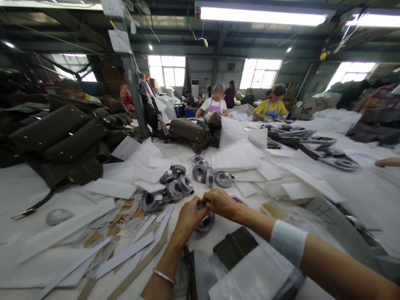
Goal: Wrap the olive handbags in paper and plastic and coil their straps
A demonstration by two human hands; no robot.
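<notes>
Head view: the left hand and right hand pinch the upper edge of a coiled strap at the desk. Beyond that strap, leftward, several rolled coils look done; the held one seems unfinished, remaining number unclear.

On the flat white desk, a round grey wrapped coil sits between the bare left hand and bare right hand. More round grey coils lie beyond. Flat white foam sheets lie behind those; thin white-and-tan strips, left of the hands; dark-brown leather-like bags, farther back left.
</notes>
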